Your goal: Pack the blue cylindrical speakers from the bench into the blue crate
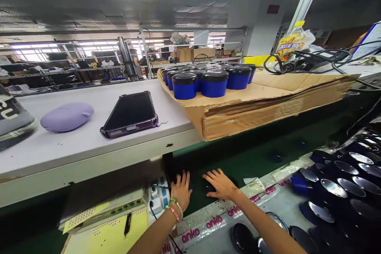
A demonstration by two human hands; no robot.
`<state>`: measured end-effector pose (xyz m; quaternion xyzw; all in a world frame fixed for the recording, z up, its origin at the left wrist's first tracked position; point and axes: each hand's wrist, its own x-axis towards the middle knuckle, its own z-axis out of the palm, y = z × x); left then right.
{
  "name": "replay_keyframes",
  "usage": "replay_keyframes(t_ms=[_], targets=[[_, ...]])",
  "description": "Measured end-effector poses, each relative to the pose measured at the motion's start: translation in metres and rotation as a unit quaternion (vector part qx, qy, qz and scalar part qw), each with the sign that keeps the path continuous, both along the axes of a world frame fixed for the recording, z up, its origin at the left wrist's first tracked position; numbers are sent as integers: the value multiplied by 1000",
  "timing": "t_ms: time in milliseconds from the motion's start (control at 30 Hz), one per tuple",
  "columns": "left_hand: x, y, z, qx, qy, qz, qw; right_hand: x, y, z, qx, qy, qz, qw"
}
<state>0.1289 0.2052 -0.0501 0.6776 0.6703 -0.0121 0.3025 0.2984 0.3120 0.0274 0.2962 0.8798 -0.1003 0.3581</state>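
Observation:
Over the dark green surface (196,202) under the shelf, my left hand (181,193) reaches forward with fingers stretched out and slightly apart, beaded bracelets on its wrist. A dark shape lies by its fingertips, too dim to make out. My right hand (219,184) is to its right, fingers spread, over or against a dark rounded thing partly hidden below it. A gap separates the hands. Blue cups with black rims (184,86) stand in an open cardboard tray (238,121) on the white shelf above.
The white shelf (89,147) carries a phone (131,111), a purple case (68,117) and a clear container (14,117). Many dark round pieces (333,188) lie at the right. A power strip (159,196) and yellow paper (119,234) are lower left. Cables (321,57) lie upper right.

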Motion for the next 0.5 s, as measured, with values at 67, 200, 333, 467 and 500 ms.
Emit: replay_keyframes(t_ms=[67, 200, 333, 467, 500], targets=[[2, 5, 4, -19, -2, 8, 1000, 17, 0, 12, 26, -9, -46, 999], [4, 10, 20, -64, -43, 17, 997, 40, 1, 16, 49, -45, -116, 991], [19, -1, 55, -84, -136, -5, 987, 38, 2, 21, -20, -44, -121, 991], [48, -27, 81, -95, -260, -65, 959, 35, -10, 48, -81, -41, -103, 991], [54, -34, 83, -95, -283, -77, 951, 37, -15, 57, -93, -49, -98, 990]])
